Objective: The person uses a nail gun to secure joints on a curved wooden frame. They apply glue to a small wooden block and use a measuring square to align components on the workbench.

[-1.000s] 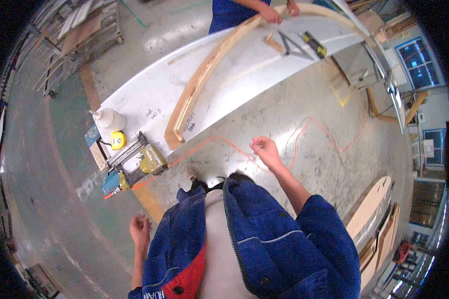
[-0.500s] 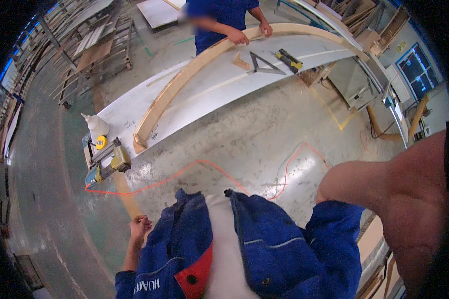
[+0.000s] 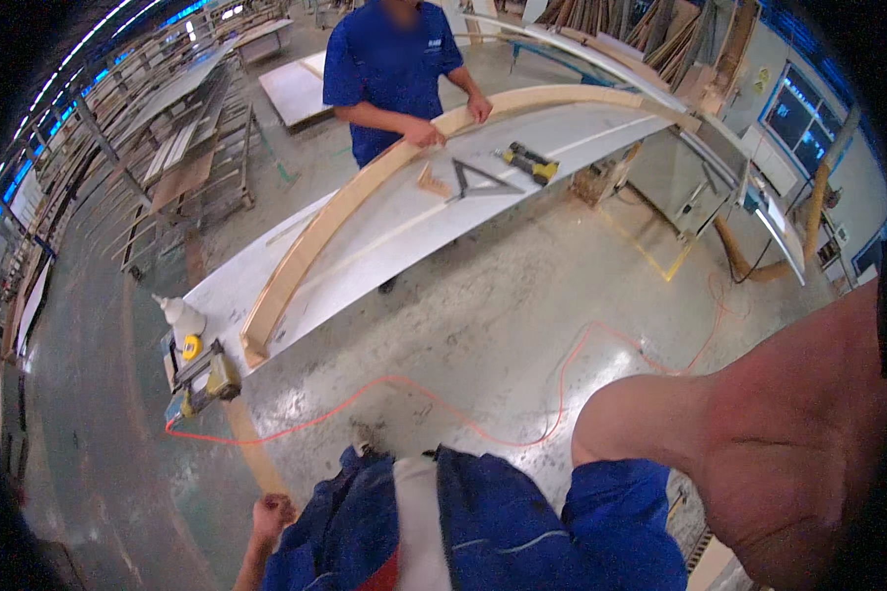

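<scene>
Nail gun (image 3: 210,382) lies on the white table (image 3: 330,295), ahead-left of left fingers | left hand (image 3: 274,512): fingers curled, tightness cannot tell | curved wooden strip (image 3: 315,241) lies ahead-right of left fingers, co-worker's hands (image 3: 424,133) on it farther off | right hand (image 3: 798,458) looms close, fingers unseen, cannot tell state

Open floor (image 3: 483,315) separates the person from a white bench (image 3: 355,266), with a thin red hose (image 3: 389,378) winding across the gap. Along the bench's near side, an unblocked strip leaves room to reach up to a dark triangular frame (image 3: 458,179). A long wooden arch (image 3: 310,241) bars the way beyond; a nail gun (image 3: 224,376), tape measure (image 3: 192,347) and bottle (image 3: 183,316) crowd the left end.
</scene>
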The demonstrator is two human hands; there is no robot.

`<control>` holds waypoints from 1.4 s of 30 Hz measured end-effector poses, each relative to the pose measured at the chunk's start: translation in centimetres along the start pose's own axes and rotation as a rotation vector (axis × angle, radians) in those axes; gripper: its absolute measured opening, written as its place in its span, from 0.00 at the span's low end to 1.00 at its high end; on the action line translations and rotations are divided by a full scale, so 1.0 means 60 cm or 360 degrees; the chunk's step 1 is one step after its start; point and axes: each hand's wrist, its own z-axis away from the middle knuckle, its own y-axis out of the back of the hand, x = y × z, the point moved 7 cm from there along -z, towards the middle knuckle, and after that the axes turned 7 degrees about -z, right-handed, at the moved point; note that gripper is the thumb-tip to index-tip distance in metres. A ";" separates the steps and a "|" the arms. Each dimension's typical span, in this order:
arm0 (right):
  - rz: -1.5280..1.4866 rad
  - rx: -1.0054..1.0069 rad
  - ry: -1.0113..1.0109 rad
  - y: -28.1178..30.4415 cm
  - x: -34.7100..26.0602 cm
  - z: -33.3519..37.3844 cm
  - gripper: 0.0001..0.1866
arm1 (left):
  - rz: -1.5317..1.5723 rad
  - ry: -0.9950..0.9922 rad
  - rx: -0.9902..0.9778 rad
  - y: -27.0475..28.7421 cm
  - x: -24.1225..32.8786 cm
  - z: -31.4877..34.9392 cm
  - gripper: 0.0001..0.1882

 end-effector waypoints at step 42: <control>0.0377 0.0843 -0.3493 -0.405 -0.031 0.623 0.16 | 0.0269 -0.0751 0.0456 0.254 0.298 -0.472 0.13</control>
